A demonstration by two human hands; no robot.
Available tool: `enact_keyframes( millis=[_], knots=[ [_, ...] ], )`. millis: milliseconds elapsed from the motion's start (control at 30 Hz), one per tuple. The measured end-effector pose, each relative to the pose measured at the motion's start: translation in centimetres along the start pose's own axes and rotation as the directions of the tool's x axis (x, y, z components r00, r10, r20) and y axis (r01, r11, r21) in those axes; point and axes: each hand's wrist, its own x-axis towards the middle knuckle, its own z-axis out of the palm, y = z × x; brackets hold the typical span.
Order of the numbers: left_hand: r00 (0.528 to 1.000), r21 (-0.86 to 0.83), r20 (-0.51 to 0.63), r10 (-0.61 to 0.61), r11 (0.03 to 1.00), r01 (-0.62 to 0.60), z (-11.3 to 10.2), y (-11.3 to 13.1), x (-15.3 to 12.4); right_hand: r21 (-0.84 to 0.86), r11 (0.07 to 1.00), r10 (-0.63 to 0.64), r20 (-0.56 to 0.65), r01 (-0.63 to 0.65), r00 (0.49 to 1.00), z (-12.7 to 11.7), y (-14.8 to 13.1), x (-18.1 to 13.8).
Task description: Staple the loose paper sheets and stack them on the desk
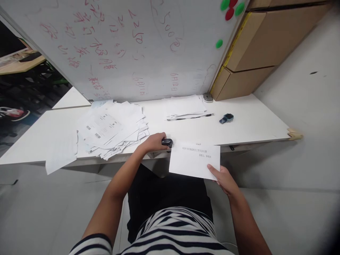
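My left hand [156,142] is closed around a black stapler [167,142] at the front edge of the table. The stapler's nose is at the upper left corner of a white printed sheet [193,161]; whether the paper sits between its jaws I cannot tell. My right hand [222,179] grips that sheet by its lower right corner, thumb on top and fingers underneath. The sheet carries a few printed lines and juts over the table's front edge, above my lap. Whether it is one sheet or more does not show.
Left on the white table [252,124] lies a messy heap of papers [114,124], one sheet overhanging the edge. Further back are a neater paper stack [186,105], a pen [191,117] and a dark watch [226,118]. A whiteboard [119,46] and cardboard boxes [255,42] stand behind.
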Motion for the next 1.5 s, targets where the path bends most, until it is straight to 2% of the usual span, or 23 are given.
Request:
enact_keyframes(
  millis=[133,333,533,667,767,1000,1233,1500],
  knots=[
    [1.000,0.017,0.016,-0.003,1.000,0.003,0.0,0.1,0.0,0.021,1.000,0.005,0.033,-0.006,0.999,0.8,-0.4,-0.2],
    [0.999,-0.022,0.043,0.007,1.000,-0.006,-0.1,0.0,0.0,-0.020,0.999,0.027,0.014,-0.027,1.000,1.2,-1.3,-0.4],
    [0.980,-0.117,0.191,0.049,0.993,-0.027,-0.8,-0.8,0.7,0.029,0.998,0.050,0.023,-0.051,0.998,1.3,-2.1,-0.7],
    [0.970,-0.177,0.238,0.051,0.984,-0.008,-1.0,-1.2,0.9,0.013,0.998,0.066,0.033,-0.067,0.997,1.3,-2.4,-0.8],
    [0.977,-0.239,0.207,0.056,0.971,-0.005,-1.0,-1.1,0.5,0.017,0.998,0.064,0.043,-0.065,0.997,1.3,-2.3,-0.7],
    [1.000,-0.366,0.023,0.012,0.931,-0.003,-0.4,-0.4,-0.4,0.011,0.997,0.081,0.069,-0.082,0.994,1.4,-2.0,-0.4],
    [0.996,-0.421,-0.029,-0.087,0.905,0.067,0.1,-0.5,0.0,0.014,0.998,0.066,0.061,-0.067,0.996,2.1,-2.6,-0.2],
    [0.995,-0.399,-0.039,-0.096,0.914,0.072,0.3,-0.4,0.1,-0.030,0.997,0.067,0.047,-0.066,0.997,2.6,-2.5,-0.4]
  ],
)
